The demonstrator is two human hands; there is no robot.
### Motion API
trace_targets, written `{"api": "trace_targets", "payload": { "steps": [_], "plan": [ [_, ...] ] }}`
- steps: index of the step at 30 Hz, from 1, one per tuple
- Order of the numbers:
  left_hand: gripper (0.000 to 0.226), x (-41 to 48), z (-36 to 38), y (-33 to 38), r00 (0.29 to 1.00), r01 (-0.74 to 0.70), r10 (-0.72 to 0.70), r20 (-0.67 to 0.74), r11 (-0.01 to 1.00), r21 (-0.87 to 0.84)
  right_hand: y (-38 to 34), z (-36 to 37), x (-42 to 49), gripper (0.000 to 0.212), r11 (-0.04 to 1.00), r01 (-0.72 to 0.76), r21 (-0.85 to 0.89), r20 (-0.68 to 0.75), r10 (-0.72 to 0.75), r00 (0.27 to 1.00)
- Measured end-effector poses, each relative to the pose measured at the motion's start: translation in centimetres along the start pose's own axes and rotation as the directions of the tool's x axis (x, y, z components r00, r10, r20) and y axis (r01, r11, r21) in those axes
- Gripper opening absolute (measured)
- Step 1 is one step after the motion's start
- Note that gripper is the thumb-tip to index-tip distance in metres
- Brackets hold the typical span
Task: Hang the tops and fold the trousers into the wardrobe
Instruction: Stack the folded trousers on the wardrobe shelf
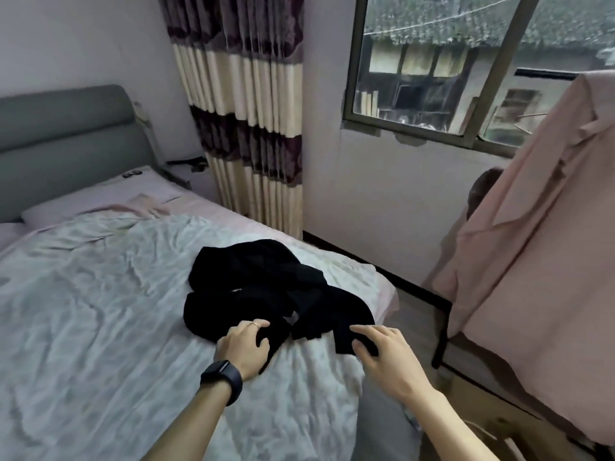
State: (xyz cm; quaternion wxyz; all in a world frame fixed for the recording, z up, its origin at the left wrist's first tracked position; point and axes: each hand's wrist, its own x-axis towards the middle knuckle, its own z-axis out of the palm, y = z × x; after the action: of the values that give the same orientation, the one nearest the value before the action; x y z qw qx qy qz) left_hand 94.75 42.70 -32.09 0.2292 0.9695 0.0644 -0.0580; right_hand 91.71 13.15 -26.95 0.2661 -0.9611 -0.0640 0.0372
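Right between the fingers (262, 324), black clothes (266, 287)

Crumpled white sheet (100, 294) across the near bed. Pale pink pillow (83, 201) at far left, below a grey padded headboard (66, 134). Purple-and-cream striped curtain (246, 128) far centre; metal-framed window (432, 78) to its right.
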Motion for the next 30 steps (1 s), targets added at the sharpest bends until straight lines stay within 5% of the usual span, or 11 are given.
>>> {"api": "trace_targets", "payload": {
  "steps": [9, 18, 21, 24, 27, 30],
  "plan": [
    [0.040, 11.2, 2.0, -4.4, 0.967, 0.249, -0.250, 0.040, 0.968, 0.026, 2.7, 7.2, 17.8, 0.047, 0.996, 0.089, -0.002, 0.296, -0.085, 0.951],
    [0.051, 23.5, 8.4, -9.3, 0.814, 0.561, -0.549, 0.187, 0.828, -0.010, 3.7, 19.1, 35.5, 0.063, 0.985, 0.171, -0.029, 0.622, -0.116, 0.775],
    [0.069, 27.2, 11.2, -10.8, 0.713, 0.698, -0.668, 0.214, 0.705, -0.124, 4.0, 23.7, 38.9, 0.077, 0.992, 0.125, -0.009, 0.700, -0.083, 0.709],
    [0.094, 31.0, 13.4, -12.0, 0.537, 0.823, -0.804, 0.257, 0.433, -0.367, 3.4, 28.4, 40.4, 0.092, 0.998, 0.018, 0.059, 0.779, -0.057, 0.625],
    [0.113, 33.8, 15.1, -12.6, 0.386, 0.852, -0.862, 0.329, 0.196, -0.485, 2.8, 32.2, 39.7, 0.076, 0.994, -0.006, 0.111, 0.835, -0.090, 0.543],
    [0.119, 34.3, 16.7, -12.9, 0.357, 0.878, -0.861, 0.362, 0.176, -0.445, 2.8, 34.0, 37.7, 0.060, 0.990, 0.076, 0.117, 0.903, -0.138, 0.407]
  ]
}}
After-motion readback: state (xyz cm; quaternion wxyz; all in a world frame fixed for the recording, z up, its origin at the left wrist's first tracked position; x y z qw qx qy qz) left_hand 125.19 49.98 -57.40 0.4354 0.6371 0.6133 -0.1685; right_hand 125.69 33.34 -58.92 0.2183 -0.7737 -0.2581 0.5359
